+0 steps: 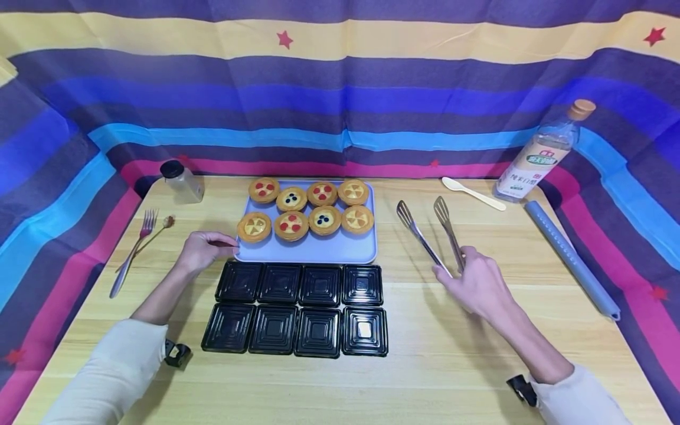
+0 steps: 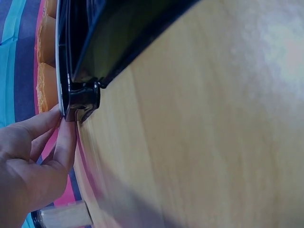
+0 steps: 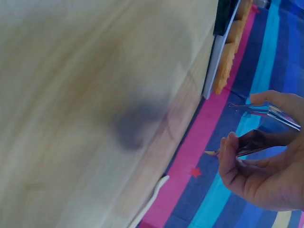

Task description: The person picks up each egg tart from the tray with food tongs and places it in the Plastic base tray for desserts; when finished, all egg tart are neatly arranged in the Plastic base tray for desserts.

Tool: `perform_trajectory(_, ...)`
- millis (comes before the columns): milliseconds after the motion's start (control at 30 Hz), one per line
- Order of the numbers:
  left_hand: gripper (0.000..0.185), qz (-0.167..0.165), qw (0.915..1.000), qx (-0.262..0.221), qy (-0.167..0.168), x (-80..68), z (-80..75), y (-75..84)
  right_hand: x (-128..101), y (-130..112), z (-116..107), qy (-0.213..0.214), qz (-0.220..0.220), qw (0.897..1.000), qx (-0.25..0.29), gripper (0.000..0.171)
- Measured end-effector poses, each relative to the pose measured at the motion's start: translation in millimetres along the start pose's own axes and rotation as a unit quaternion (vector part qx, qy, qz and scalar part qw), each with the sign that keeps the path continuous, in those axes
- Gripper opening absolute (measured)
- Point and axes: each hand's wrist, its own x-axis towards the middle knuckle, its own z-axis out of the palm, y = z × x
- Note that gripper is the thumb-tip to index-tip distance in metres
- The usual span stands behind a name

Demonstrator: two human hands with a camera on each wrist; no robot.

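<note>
A blue tray (image 1: 319, 251) at the table's middle back carries several fruit tarts (image 1: 291, 225). My left hand (image 1: 204, 248) pinches the tray's near-left corner; its fingertips (image 2: 66, 135) press that corner beside the black trays. In front of the tray lie several black plastic trays (image 1: 297, 309) in two rows. To the right my right hand (image 1: 475, 286) grips metal tongs (image 1: 430, 233), whose two arms stand apart and point away from me. The tongs (image 3: 266, 128) show between thumb and fingers in the right wrist view.
A fork (image 1: 131, 254) and a small spoon lie at the left, a black-capped jar (image 1: 182, 180) behind them. At the back right stand a bottle (image 1: 542, 153) and a white spoon (image 1: 473, 193). A grey roll (image 1: 571, 260) lies along the right edge.
</note>
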Motion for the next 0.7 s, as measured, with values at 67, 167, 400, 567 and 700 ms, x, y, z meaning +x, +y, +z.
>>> perform_trajectory(67,0.032,0.000,1.0000,0.005,0.003,-0.1,-0.2,-0.2,1,0,-3,0.018,-0.014,1.000,-0.003,0.079)
perform_trajectory(167,0.032,0.000,1.0000,0.002,0.003,-0.2,0.2,-0.4,3,0,-6,0.036,-0.037,0.999,-0.004,0.074)
perform_trajectory(400,0.032,0.001,0.9999,-0.001,0.010,0.4,-0.3,-1.8,15,-2,-14,0.055,-0.072,0.996,-0.012,0.061)
perform_trajectory(567,0.032,-0.002,1.0000,-0.007,0.005,0.1,-0.7,-0.1,22,-4,-16,0.042,-0.083,0.996,-0.011,0.059)
perform_trajectory(700,0.033,0.002,0.9996,-0.027,0.001,-0.2,1.0,-0.6,30,-6,-15,0.033,-0.105,0.994,-0.015,0.053)
